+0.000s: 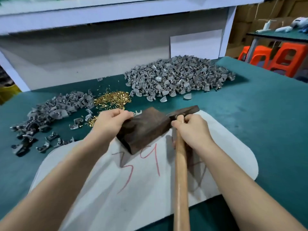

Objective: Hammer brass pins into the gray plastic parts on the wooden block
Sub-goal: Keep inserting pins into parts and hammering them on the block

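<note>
Sitting on the far left corner of the dark brown wooden block (pixel 143 129), a small gray plastic part (pixel 137 112) is being pinched in place by the left hand (pixel 111 122). The right hand (pixel 193 129) is gripping the wooden-handled hammer (pixel 180 164) high up, just under its dark head, beside the block's right edge. Whether a pin is seated cannot be told. The block is resting on a white cloth (pixel 100 189) over the green table mat (pixel 250 114); a heap of brass pins (pixel 111 97) and a pile of gray parts (pixel 178 79) are lying beyond. Risk: the holding fingertips are sitting close to the strike point, and the soft cloth may be letting the block shift, bending a pin.
</note>
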{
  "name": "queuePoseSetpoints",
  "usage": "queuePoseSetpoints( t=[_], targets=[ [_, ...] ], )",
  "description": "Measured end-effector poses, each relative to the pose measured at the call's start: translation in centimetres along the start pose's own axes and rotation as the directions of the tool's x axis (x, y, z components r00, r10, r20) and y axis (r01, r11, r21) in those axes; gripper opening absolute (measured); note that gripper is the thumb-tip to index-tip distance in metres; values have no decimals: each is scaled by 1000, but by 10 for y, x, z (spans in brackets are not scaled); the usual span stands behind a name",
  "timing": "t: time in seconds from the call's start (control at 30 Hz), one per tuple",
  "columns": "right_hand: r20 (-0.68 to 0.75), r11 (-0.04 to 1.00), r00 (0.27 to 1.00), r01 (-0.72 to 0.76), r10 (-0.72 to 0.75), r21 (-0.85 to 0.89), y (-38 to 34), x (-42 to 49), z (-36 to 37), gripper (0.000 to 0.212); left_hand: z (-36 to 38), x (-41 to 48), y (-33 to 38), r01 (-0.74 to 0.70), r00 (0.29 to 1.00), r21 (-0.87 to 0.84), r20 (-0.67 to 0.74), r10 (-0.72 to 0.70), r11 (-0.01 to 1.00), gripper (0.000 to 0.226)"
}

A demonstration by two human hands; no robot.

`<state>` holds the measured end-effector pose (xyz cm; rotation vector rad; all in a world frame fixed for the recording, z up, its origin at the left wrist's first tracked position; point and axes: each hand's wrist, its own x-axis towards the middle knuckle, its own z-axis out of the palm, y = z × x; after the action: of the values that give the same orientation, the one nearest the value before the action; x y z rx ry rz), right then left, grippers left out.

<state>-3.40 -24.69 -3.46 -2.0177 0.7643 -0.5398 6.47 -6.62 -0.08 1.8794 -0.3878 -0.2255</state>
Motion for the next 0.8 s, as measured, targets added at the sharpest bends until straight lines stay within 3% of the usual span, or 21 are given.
queuePoseSetpoints(
  t=[0.17,0.27,0.33,0.4,0.47,0.53,0.6,0.7,0.8],
  targets=[
    [20,1000,1000,14,-14,0,0,-2,0,31,-8,82,109,35,998,-148,53,-28,988,34],
    [-3,999,1000,29,-29,-17,-1,-4,1,28,-15,118,114,-79,996,178,-14,83,981,42],
    [-17,995,998,51,-52,-81,-1,-6,3,34,-29,124,78,-88,992,509,-29,119,856,43],
    [-63,974,995,56,-71,-219,-2,-9,2,37,-49,125,31,24,999,748,-45,14,663,50],
    [-108,912,988,59,-113,-407,-3,-10,-2,34,-72,123,-10,152,988,866,-116,-105,476,49],
    [-107,872,985,64,-132,-485,-3,-9,-5,27,-96,121,-38,223,970,896,-166,-176,383,40],
    [-91,868,988,63,-123,-493,-1,-7,-5,30,-109,119,-53,244,967,892,-196,-160,381,31],
    [-94,863,987,65,-129,-501,1,-5,-4,31,-112,114,-56,210,975,878,-221,-24,430,19],
    [-101,865,986,63,-130,-497,4,-4,-3,31,-111,111,-52,191,979,879,-206,-14,438,20]
  ],
)
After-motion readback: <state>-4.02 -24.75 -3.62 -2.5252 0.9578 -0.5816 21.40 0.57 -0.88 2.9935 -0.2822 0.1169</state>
